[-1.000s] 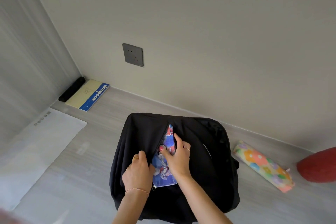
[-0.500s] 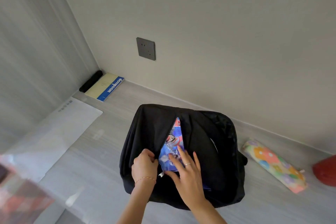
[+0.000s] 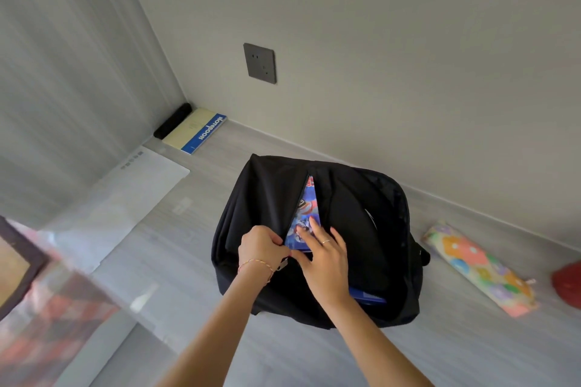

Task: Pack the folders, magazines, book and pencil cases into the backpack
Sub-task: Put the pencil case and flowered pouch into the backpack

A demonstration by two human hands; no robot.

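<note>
The left hand (image 3: 262,247) grips the black fabric backpack's (image 3: 355,198) opening edge while the right hand's (image 3: 327,256) flat, loose fingers press the blue illustrated magazine (image 3: 306,214) inside.

Backpack (image 3: 270,198) lying mid-desk (image 3: 456,352), near back edge. Magazine (image 3: 306,214) sitting in backpack opening, partly showing. Pencil case (image 3: 478,267) lying right of backpack, toward desk's right edge. Notebook (image 3: 196,129) lying in back-left corner. Folder (image 3: 125,201) lying along left edge, before notebook. Both hands resting at backpack opening, left hand (image 3: 261,248) beside right hand (image 3: 323,258).

Backpack (image 3: 267,198), notebook (image 3: 201,130) on desk (image 3: 188,254)
</note>
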